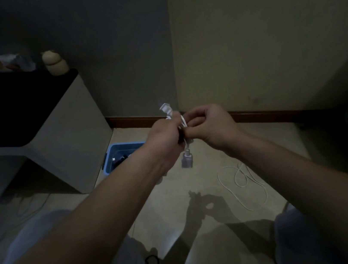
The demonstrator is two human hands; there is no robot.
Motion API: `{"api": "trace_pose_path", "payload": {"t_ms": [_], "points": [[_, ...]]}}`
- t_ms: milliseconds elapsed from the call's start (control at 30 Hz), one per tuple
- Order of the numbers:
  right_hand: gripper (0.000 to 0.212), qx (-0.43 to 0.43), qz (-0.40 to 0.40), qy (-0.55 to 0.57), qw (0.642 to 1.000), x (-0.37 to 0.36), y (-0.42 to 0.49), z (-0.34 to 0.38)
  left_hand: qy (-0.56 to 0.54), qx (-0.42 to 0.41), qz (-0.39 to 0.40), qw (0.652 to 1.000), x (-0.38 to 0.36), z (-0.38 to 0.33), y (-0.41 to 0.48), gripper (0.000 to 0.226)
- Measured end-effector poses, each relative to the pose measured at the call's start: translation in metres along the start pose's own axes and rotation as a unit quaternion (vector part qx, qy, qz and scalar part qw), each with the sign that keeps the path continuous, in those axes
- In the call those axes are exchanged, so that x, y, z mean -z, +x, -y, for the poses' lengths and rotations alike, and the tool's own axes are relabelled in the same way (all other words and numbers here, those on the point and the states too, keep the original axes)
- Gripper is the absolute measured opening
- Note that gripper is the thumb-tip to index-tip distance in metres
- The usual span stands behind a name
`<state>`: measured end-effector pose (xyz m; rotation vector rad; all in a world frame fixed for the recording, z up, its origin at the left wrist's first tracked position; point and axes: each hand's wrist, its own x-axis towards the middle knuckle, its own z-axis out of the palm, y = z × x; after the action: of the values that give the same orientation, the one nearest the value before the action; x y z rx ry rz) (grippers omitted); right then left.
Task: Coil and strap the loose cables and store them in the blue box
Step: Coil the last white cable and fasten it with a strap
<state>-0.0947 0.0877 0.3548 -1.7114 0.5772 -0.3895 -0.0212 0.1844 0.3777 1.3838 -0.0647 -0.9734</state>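
Gripping coiled white cable (182,120) mid-air between both hands, above the floor and up-right of the box (109,165). Left hand (165,138) with fingers curled round the bundle. Right hand (210,126) with fingers curled, pinching at the bundle's right side; can't tell exactly what is pinched. Something dark across the bundle where the hands meet, too dim to identify. One plug (166,108) poking up past the knuckles, second plug (186,160) hanging below. Blue box on the floor just beside the cabinet (67,136), with dark items inside, unclear which. On the floor: loose white cable (242,180) right of centre, well apart from the box; small black coil (152,263) near the bottom edge.
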Motion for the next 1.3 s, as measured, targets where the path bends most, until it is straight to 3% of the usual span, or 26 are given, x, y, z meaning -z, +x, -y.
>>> {"api": "trace_pose_path", "payload": {"t_ms": [200,433,567,867,933,1067,1167,1300], "points": [[0.027,-0.006,-0.015,-0.042,0.999,0.002,0.002,0.001,-0.052,0.091,0.108,0.989,0.019,-0.018,-0.010,0.032],[0.022,0.015,-0.015,-0.034,0.999,-0.001,0.002,0.007,-0.050,0.015,0.206,0.977,0.034,-0.013,-0.007,0.029],[0.022,0.009,-0.008,0.009,1.000,0.005,0.002,0.009,-0.080,-0.012,0.147,0.986,0.035,-0.011,-0.003,0.029],[0.024,0.005,-0.021,-0.011,1.000,0.001,0.003,-0.003,0.057,-0.067,-0.052,0.995,0.030,-0.004,0.006,0.009],[0.023,0.000,-0.034,-0.003,0.999,0.002,0.005,-0.004,0.148,-0.106,-0.059,0.982,0.033,-0.005,0.009,0.011],[0.015,-0.030,-0.044,0.061,0.997,0.004,0.005,-0.007,0.310,-0.226,-0.055,0.922,0.034,-0.002,0.012,0.011],[0.015,-0.054,-0.040,0.113,0.991,0.009,0.007,-0.007,0.334,-0.256,-0.010,0.907,0.036,-0.001,0.014,0.008],[0.015,-0.081,0.009,0.182,0.980,0.011,0.008,-0.006,0.312,-0.244,-0.001,0.918,0.041,-0.003,0.016,0.009]]}}
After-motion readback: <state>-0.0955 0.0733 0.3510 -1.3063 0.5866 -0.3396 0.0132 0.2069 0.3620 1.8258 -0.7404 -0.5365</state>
